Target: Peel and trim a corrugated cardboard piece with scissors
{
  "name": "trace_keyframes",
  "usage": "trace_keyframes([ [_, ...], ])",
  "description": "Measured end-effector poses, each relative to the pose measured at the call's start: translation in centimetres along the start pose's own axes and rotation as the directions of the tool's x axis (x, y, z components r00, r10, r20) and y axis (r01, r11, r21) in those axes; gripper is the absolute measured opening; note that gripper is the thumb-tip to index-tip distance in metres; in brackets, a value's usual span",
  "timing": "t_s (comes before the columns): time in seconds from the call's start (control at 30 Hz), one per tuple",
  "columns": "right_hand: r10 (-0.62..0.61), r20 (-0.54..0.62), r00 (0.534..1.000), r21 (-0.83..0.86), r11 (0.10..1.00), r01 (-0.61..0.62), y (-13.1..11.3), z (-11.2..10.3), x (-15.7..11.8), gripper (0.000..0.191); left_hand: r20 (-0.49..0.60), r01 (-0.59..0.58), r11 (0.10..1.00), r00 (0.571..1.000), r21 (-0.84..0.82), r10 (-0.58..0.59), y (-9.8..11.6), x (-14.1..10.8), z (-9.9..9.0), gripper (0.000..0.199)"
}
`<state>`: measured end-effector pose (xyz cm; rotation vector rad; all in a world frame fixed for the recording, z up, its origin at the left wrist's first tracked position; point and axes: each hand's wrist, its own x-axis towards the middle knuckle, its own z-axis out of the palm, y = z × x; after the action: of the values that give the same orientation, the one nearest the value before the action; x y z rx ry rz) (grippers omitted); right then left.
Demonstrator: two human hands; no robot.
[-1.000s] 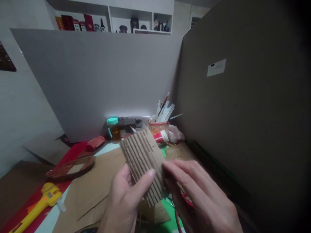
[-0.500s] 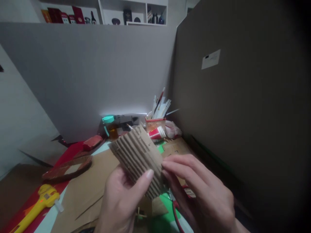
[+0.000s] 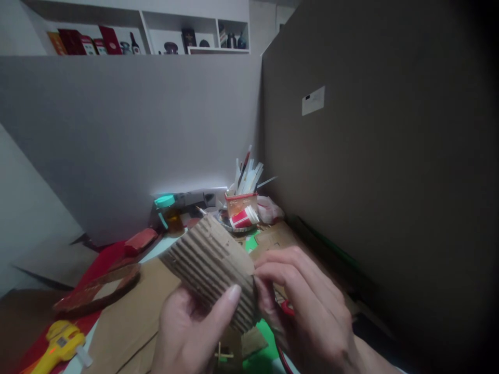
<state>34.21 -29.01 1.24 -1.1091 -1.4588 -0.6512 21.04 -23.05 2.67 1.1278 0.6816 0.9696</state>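
Observation:
A piece of corrugated cardboard [image 3: 212, 265] with its ridges bared is held up, tilted, over the work table. My left hand [image 3: 195, 322] grips it from below, thumb lying across the ridged face and fingers behind. At its right edge, the fingertips of my right hand [image 3: 304, 301] pinch the cardboard where a smooth paper strip borders the ridges. Below my right hand show parts of red-handled scissors [image 3: 287, 307], mostly hidden by the hand. A small cardboard scrap [image 3: 253, 343] lies beneath on a green surface.
A yellow glue gun [image 3: 62, 343] lies at the left front, near a large flat cardboard sheet [image 3: 132, 311]. Farther back stand a jar with a turquoise lid [image 3: 169, 215], a container of glue sticks and brushes [image 3: 241, 205] and a tipped red-and-white paper cup [image 3: 244, 218]. Grey partitions [image 3: 128, 130] enclose the table.
The view has shifted, so the surroundings sit lower and further left. Both hands keep their hold on the cardboard, with little visible change in grip.

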Motion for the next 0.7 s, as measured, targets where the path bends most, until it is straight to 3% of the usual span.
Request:
trace_keyframes([
  [0.13, 0.129, 0.128, 0.983, 0.102, 0.985, -0.142, -0.14, -0.48, 0.41, 0.014, 0.0, 0.008, 0.999, 1.0, -0.041, -0.008, 0.05, 0.03, 0.07, 0.056],
  [0.27, 0.307, 0.234, 0.922, 0.181, 0.918, -0.352, -0.13, -0.91, 0.74, 0.011, -0.013, 0.042, 0.997, 0.999, -0.061, -0.043, 0.18, -0.02, 0.04, 0.06],
  [0.47, 0.46, 0.276, 0.844, 0.269, 0.806, -0.527, 0.14, -0.85, 0.88, 0.01, 0.019, 0.063, 0.992, 0.998, -0.105, -0.061, 0.38, -0.02, 0.22, 0.029],
  [0.7, 0.551, 0.336, 0.764, 0.345, 0.682, -0.645, 0.3, -0.95, 0.89, 0.011, 0.029, 0.102, 0.977, 0.995, -0.186, -0.098, 0.39, 0.29, 0.0, 0.046],
])
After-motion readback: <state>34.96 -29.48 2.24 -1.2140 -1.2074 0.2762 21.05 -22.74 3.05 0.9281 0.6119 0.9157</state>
